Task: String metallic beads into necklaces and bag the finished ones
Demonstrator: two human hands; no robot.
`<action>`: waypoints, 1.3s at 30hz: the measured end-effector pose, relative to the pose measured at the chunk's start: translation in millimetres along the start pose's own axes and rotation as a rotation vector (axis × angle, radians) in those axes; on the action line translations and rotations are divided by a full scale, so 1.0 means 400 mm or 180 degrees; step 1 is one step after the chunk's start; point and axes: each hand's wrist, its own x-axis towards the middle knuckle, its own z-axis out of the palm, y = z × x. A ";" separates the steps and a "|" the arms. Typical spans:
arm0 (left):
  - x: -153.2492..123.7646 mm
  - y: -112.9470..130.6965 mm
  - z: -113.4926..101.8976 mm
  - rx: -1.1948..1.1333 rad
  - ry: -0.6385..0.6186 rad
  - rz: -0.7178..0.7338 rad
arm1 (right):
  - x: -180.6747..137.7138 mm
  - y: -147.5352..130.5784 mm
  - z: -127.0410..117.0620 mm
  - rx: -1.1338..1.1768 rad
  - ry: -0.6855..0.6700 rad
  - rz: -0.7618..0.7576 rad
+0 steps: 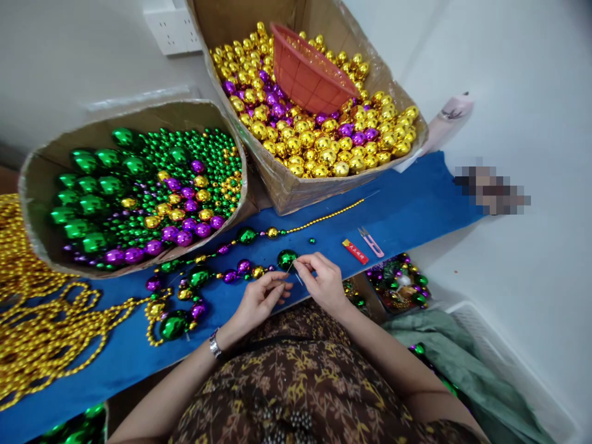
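My left hand (263,300), with a metal watch on the wrist, and my right hand (324,282) meet at the front edge of a blue-covered table. Between their pinched fingertips runs a thin thread (290,268); whether a needle is part of it is too small to tell. Just beyond the fingers lies a large green bead (287,259). From there a string of purple, gold and green beads (243,266) trails left across the cloth. Behind it, another beaded strand ends in a row of tiny gold beads (326,216).
Pink thread snips (370,242) and a small red packet (355,251) lie right of my hands. Cardboard boxes of green mixed beads (87,203) and gold beads (296,145) stand behind, the latter with a red basket (309,74). Gold bead chains (46,333) pile up left.
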 end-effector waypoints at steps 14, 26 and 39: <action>-0.001 -0.004 -0.002 0.0048 -0.0024 0.0078 | -0.001 -0.002 0.000 -0.0054 0.0011 -0.0090; 0.000 -0.008 -0.004 0.0093 -0.0045 0.0096 | -0.006 0.002 0.001 -0.0080 -0.0035 -0.0101; -0.004 -0.015 -0.008 0.0336 -0.0065 0.0152 | -0.006 -0.003 -0.003 -0.0056 -0.0117 -0.0051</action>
